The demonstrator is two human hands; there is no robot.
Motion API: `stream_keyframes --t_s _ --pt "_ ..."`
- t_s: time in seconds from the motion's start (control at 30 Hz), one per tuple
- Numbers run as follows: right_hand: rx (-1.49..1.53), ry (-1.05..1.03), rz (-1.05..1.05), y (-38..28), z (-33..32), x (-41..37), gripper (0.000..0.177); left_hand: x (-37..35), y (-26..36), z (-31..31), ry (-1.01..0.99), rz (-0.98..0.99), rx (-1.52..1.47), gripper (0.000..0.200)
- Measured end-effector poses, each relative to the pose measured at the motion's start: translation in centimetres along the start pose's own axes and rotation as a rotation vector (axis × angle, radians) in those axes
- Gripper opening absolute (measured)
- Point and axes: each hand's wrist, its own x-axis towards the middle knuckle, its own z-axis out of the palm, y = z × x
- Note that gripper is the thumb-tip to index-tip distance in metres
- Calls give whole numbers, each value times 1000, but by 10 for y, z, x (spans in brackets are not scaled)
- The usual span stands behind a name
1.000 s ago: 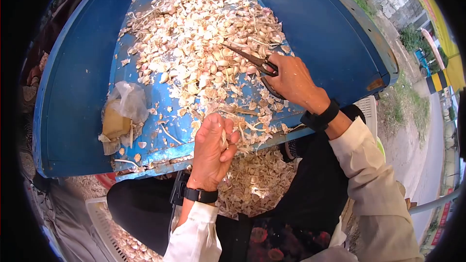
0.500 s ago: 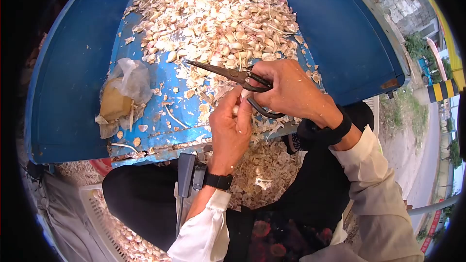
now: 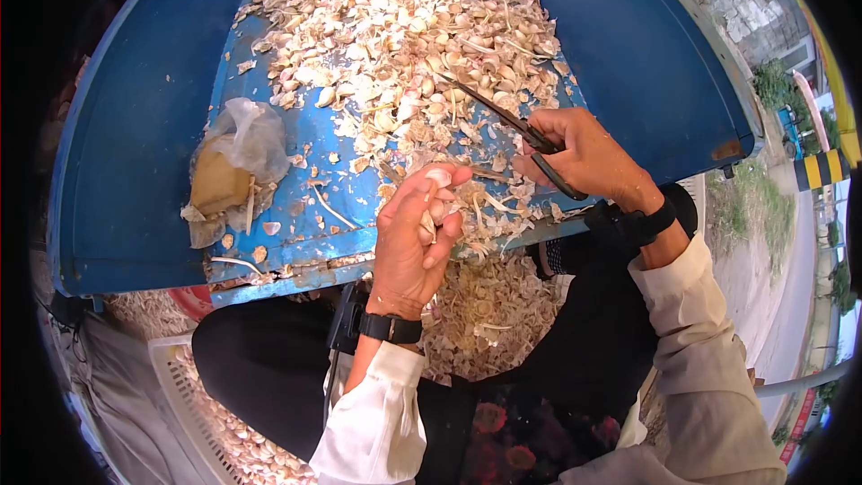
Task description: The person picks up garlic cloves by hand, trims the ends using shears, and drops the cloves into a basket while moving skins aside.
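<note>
1. Your left hand [image 3: 402,260] is turned partly palm up, fingers curled in and clamped lightly around a small cluster of garlic cloves [image 3: 437,208], over the near end of the blue surface [image 3: 355,193].
2. Held cloves: pale, creamy white with a pinkish flush, plump and curved, tapering at the ends. The uppermost sits by the fingertips and catches the light; others lie lower, partly hidden by your thumb and palm. You cannot get an exact count from this view.
3. Your right hand [image 3: 588,157] has its fingers closed on the handles of dark scissors [image 3: 503,115]. Blades look together, one long narrow line slanting up and left, tips over the pile. The two hands are apart.
4. Pile [image 3: 413,31] ahead of you: many cloves mixed with papery skins, whitish to tan, some tinged pink, bleached by sun at the centre. Thin pale stems poke out; scraps thin out toward your near edge.
5. To your left on the surface: a clear plastic bag [image 3: 260,130] partly over a tan block [image 3: 218,181], a pale stem [image 3: 334,207] lying nearby.
6. Below the near edge, between your legs: a heap of dry husks [image 3: 489,323]. At lower left, a pale slotted crate [image 3: 175,392] holds more pinkish-white cloves.
</note>
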Motion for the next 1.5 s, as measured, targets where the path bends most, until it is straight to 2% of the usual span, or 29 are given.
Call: stream_keyframes --t_s 0.03,0.07,0.13,0.17,0.3,0.37,0.47,0.53,0.6,0.67,0.73,0.87,0.9,0.93,1.0,1.03,1.07,1.17,1.2,1.27,1.37,1.5 --pt "-198 29 -129 10 -2 3 28 -2 3 2 22 8 0 32" --pt "-201 27 -129 19 -2 10 28 -4 4 2 46 13 2 33" --pt "-328 168 -254 18 1 26 27 -2 1 -12 -3 27 -55 33" --pt "-179 235 -193 14 10 38 27 -1 0 -18 -53 40 -110 33" --pt "-275 299 -332 4 37 103 23 1 6 -21 -87 71 -110 33" --pt "-410 237 -289 5 51 123 22 1 13 -14 54 130 -105 32" --pt "-487 239 -277 3 57 126 22 4 22 -26 73 197 -69 32" --pt "-453 291 -261 -13 50 100 23 6 26 -34 94 197 -69 27" --pt "-297 136 -293 -29 49 73 19 6 26 -41 165 227 -177 21" --pt "-332 14 -301 -36 64 50 20 6 26 -42 212 227 -225 21" --pt "-369 27 -288 -25 84 46 20 0 26 -44 311 228 -259 20" --pt "-312 40 -258 -16 75 45 19 -13 26 -33 358 171 -212 22" --pt "-302 60 -237 -22 72 45 19 -13 26 -32 319 135 -135 31" --pt "-308 56 -247 -28 69 43 19 -13 26 -30 319 145 -141 31" --pt "224 -29 -91 -45 62 33 20 -14 22 -19 341 4 -69 41" --pt "357 -92 -120 -56 62 35 19 -12 20 -19 293 -21 -72 47" --pt "358 -93 -121 -58 65 41 19 -11 19 -20 294 -20 -72 47" --pt "-217 185 -275 -57 76 87 19 -5 18 -27 260 -2 -328 42" --pt "-216 178 -281 -51 83 102 19 -4 19 -32 264 5 -330 42" --pt "-459 269 -271 -40 98 125 22 -5 23 -42 204 53 -430 35" --pt "-393 219 -277 -43 103 130 19 -8 31 -33 266 99 -423 30" --pt "-336 171 -295 -50 85 112 15 -6 30 -38 243 126 -406 28"
